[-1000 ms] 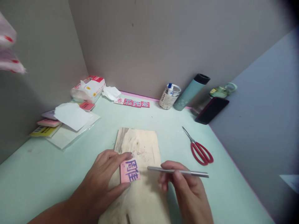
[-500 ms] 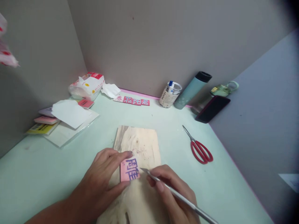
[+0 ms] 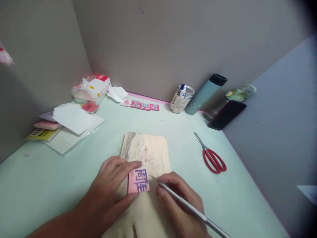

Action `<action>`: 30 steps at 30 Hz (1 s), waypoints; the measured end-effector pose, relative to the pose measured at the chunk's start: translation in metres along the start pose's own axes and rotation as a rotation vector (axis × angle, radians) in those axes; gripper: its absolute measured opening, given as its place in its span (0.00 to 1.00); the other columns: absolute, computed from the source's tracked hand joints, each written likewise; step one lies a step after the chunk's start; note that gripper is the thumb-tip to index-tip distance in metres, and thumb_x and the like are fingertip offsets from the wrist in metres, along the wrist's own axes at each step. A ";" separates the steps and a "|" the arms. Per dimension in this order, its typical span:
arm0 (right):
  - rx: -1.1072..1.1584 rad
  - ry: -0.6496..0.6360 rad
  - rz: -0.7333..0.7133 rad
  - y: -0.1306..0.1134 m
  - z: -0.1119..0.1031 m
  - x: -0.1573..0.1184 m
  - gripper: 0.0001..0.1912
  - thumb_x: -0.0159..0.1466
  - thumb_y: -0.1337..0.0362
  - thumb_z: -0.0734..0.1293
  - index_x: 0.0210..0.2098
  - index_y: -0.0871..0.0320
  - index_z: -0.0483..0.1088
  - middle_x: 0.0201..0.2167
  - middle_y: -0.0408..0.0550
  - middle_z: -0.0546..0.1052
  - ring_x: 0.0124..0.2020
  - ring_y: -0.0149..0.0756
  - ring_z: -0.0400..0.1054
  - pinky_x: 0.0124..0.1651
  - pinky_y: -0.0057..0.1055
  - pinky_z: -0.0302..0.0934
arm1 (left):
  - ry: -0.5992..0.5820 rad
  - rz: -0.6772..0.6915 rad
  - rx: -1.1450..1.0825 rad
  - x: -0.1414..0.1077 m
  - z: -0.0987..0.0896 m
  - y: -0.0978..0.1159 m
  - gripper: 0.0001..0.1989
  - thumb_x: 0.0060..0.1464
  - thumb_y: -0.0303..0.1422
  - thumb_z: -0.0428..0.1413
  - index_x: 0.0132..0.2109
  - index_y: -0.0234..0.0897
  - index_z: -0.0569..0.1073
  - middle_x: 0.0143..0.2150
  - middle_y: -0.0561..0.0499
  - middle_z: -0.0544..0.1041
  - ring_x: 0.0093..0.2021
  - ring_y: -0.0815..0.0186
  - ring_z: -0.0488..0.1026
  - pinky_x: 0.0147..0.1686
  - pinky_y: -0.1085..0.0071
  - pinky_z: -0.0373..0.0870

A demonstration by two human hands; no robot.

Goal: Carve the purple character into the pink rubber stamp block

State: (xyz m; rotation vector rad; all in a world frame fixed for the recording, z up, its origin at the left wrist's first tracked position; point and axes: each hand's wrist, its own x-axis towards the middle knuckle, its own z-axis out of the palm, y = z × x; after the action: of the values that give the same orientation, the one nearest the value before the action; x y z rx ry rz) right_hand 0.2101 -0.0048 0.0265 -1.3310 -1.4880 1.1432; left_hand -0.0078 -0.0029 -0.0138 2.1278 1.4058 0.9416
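A pink rubber carving block (image 3: 133,185) with purple characters lies on a pale wooden board (image 3: 158,148). Thumb and fingers of my left hand (image 3: 111,185) press against its upper and lower edges, holding it to the board. In my right hand (image 3: 179,201) is a silver craft knife (image 3: 190,207), gripped like a pen. Its thin blade points left, just right of the block and apart from it. Small pinkish crumbs are scattered on the board above the block.
Red-handled scissors (image 3: 213,160) lie on the right. At the back stand a jar (image 3: 178,102), a teal bottle (image 3: 204,94) and a leaning phone (image 3: 227,115). Carved blocks (image 3: 141,105) form a row near the wall. Papers (image 3: 74,119) and a tissue pack (image 3: 92,89) are on the left.
The knife tip has shifted slightly right and up, a little farther from the block. My left hand keeps its hold. The whole view has moved slightly.
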 end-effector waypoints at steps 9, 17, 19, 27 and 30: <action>0.002 -0.023 -0.072 0.005 0.010 0.000 0.10 0.68 0.59 0.66 0.31 0.55 0.68 0.23 0.41 0.68 0.23 0.30 0.59 0.25 0.26 0.53 | -0.034 0.102 0.051 0.000 0.001 -0.003 0.24 0.63 0.36 0.56 0.63 0.44 0.60 0.57 0.48 0.73 0.57 0.55 0.67 0.65 0.54 0.47; 0.047 -0.077 -0.070 0.007 0.009 0.000 0.10 0.70 0.59 0.64 0.32 0.54 0.63 0.28 0.41 0.65 0.27 0.32 0.58 0.29 0.28 0.52 | -0.031 0.130 0.044 0.002 0.002 -0.004 0.25 0.62 0.35 0.57 0.63 0.43 0.60 0.55 0.50 0.73 0.56 0.56 0.67 0.65 0.57 0.46; 0.052 -0.100 -0.056 0.010 0.009 0.001 0.10 0.70 0.59 0.64 0.33 0.54 0.63 0.28 0.41 0.65 0.28 0.32 0.58 0.29 0.29 0.52 | -0.033 0.125 0.044 0.002 0.002 -0.004 0.25 0.62 0.35 0.57 0.63 0.43 0.60 0.55 0.50 0.73 0.56 0.56 0.68 0.65 0.56 0.46; 0.047 -0.138 -0.049 0.011 0.010 0.000 0.12 0.71 0.58 0.62 0.32 0.54 0.60 0.29 0.42 0.66 0.29 0.33 0.57 0.30 0.31 0.52 | -0.043 0.106 0.051 0.002 0.001 -0.002 0.25 0.62 0.36 0.57 0.63 0.44 0.60 0.55 0.50 0.74 0.56 0.56 0.68 0.65 0.55 0.47; 0.005 -0.160 -0.053 0.010 0.010 0.001 0.11 0.71 0.58 0.61 0.33 0.54 0.60 0.29 0.42 0.66 0.29 0.33 0.57 0.30 0.30 0.52 | -0.045 0.109 0.048 0.002 0.001 -0.002 0.25 0.61 0.35 0.58 0.62 0.43 0.61 0.55 0.50 0.74 0.56 0.56 0.68 0.65 0.55 0.48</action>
State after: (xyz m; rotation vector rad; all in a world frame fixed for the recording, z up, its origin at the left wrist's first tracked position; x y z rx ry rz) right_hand 0.2025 -0.0046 0.0145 -1.2127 -1.6240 1.2420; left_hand -0.0080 0.0001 -0.0153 2.2665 1.3145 0.9027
